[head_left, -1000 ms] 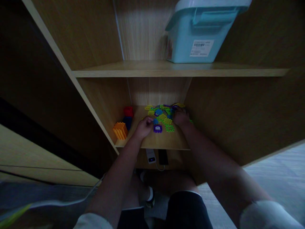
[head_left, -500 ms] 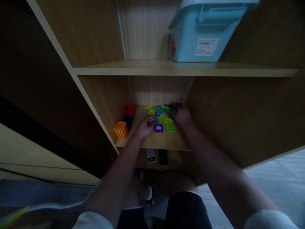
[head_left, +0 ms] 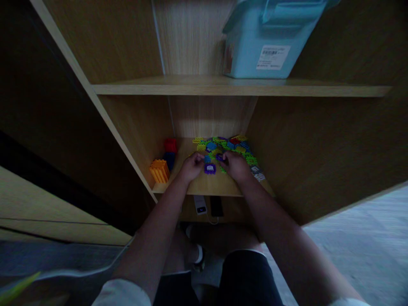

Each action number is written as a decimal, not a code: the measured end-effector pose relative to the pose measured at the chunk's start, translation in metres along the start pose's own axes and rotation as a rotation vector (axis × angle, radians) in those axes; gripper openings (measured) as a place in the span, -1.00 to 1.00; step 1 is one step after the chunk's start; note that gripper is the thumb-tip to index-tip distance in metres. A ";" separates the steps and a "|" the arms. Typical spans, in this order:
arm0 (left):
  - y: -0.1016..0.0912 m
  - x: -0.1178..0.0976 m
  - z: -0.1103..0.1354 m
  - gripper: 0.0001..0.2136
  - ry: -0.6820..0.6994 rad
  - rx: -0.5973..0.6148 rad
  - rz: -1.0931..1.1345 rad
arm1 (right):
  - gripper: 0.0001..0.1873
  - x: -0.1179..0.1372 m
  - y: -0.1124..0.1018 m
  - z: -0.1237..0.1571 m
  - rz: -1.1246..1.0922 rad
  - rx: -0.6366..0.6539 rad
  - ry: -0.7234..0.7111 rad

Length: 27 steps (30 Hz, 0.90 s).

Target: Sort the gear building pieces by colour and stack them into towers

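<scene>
My left hand [head_left: 192, 166] is pinched at the left edge of a small blue interlocking tile [head_left: 207, 158], low over the middle shelf. My right hand [head_left: 235, 165] grips a purple interlocking tile [head_left: 219, 157] between thumb and fingers, a little right of the blue one. Flat on the shelf, just in front of the blue tile, lies a purple square tile [head_left: 210, 168] with a white centre. Behind and to the right of my hands spreads a loose pile of yellow, green, blue and red tiles [head_left: 240, 148].
An orange ridged block [head_left: 160, 171], a blue block [head_left: 169, 160] and a red block [head_left: 170, 145] stand along the left wall. Overhead is the upper shelf edge [head_left: 239, 90] with a light-blue bin [head_left: 258, 38]. Below lie a white power bank [head_left: 200, 205] and a dark phone-like slab [head_left: 216, 206].
My right hand has come from the pile at the back right toward the front middle, bringing a purple tile. My left hand stays by the blue tile. The view has shifted slightly.
</scene>
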<state>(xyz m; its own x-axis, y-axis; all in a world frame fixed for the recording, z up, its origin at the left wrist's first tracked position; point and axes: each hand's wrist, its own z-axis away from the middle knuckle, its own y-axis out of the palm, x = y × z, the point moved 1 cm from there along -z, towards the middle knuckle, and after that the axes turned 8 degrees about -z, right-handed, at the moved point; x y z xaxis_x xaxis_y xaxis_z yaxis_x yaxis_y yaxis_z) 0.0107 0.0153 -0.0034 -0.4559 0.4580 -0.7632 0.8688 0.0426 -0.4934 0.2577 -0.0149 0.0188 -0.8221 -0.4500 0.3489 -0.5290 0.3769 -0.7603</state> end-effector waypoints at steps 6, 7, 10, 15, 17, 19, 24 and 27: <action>-0.002 -0.001 0.001 -0.84 0.002 0.007 -0.016 | -0.65 -0.009 0.011 0.004 0.048 -0.017 0.027; -0.002 -0.002 0.001 -0.84 0.003 0.008 -0.016 | -0.64 -0.011 0.013 0.004 0.047 -0.019 0.036; -0.003 -0.003 0.002 -0.84 0.001 0.006 -0.015 | -0.68 -0.017 0.016 0.003 0.024 -0.026 0.066; -0.003 -0.005 0.003 -0.86 -0.011 0.019 -0.008 | -0.79 -0.022 0.017 0.002 -0.050 -0.043 0.066; -0.003 -0.006 0.003 -0.85 -0.009 0.022 -0.004 | -0.84 -0.024 0.017 0.002 -0.076 -0.051 0.059; -0.004 -0.006 0.003 -0.85 -0.005 0.018 -0.004 | -0.88 -0.025 0.016 0.002 -0.108 -0.058 0.046; -0.003 -0.005 0.002 -0.84 0.012 0.007 -0.007 | -0.79 -0.024 0.011 0.001 -0.196 -0.125 -0.002; -0.003 -0.004 0.002 -0.88 0.022 0.015 0.026 | -0.75 -0.014 0.004 0.001 -0.252 -0.159 -0.071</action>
<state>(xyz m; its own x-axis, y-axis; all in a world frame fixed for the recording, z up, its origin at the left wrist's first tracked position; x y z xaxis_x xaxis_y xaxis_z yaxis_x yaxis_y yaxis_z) 0.0097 0.0115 0.0000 -0.4291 0.4778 -0.7665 0.8771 0.0177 -0.4800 0.2671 -0.0079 0.0109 -0.6470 -0.5989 0.4719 -0.7453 0.3660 -0.5573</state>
